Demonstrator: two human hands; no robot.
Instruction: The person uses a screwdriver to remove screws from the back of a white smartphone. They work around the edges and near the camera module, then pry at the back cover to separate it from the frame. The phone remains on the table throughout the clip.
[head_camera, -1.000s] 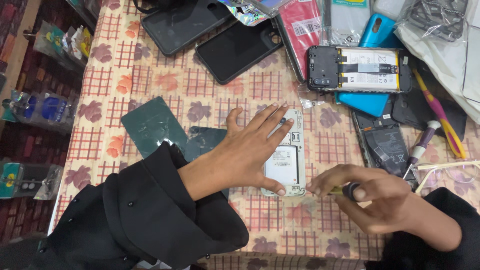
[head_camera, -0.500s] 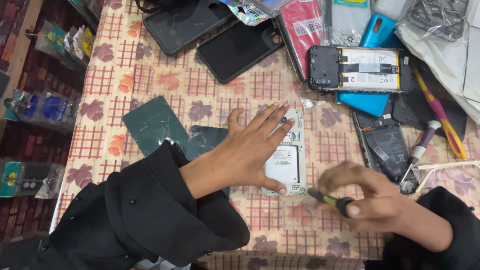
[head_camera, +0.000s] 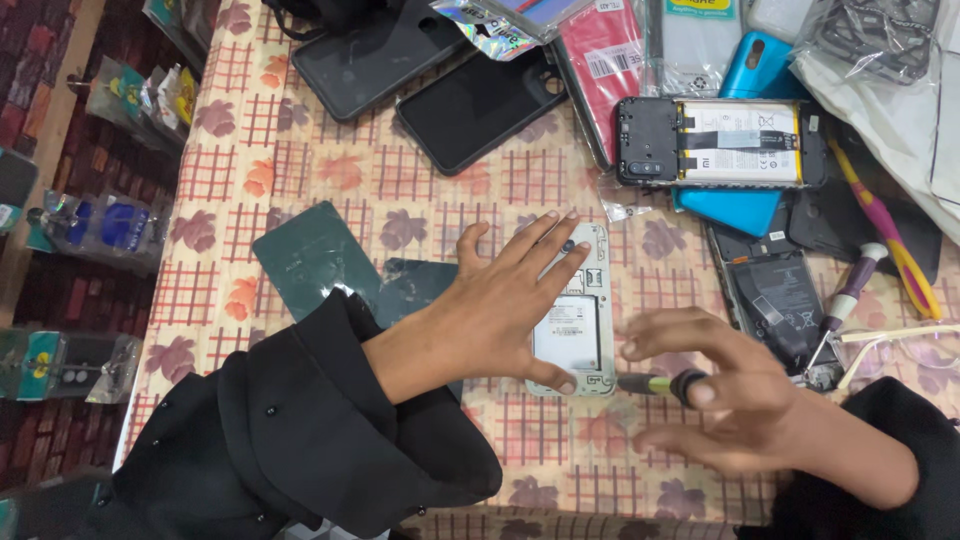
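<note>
Phone, back off, pinned flat by spread left hand; right hand grips screwdriver. Keep tip square w/ screw, light pressure.

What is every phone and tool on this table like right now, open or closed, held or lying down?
White phone: back off, insides showing, flat under the left hand.
Small screwdriver: held in the right hand, tip toward the white phone.
Black phone with battery: back off, lying flat.
Dark opened phone: lying flat, untouched.
Purple-handled screwdriver: lying on the table.
Green back cover: off, lying flat.
</note>
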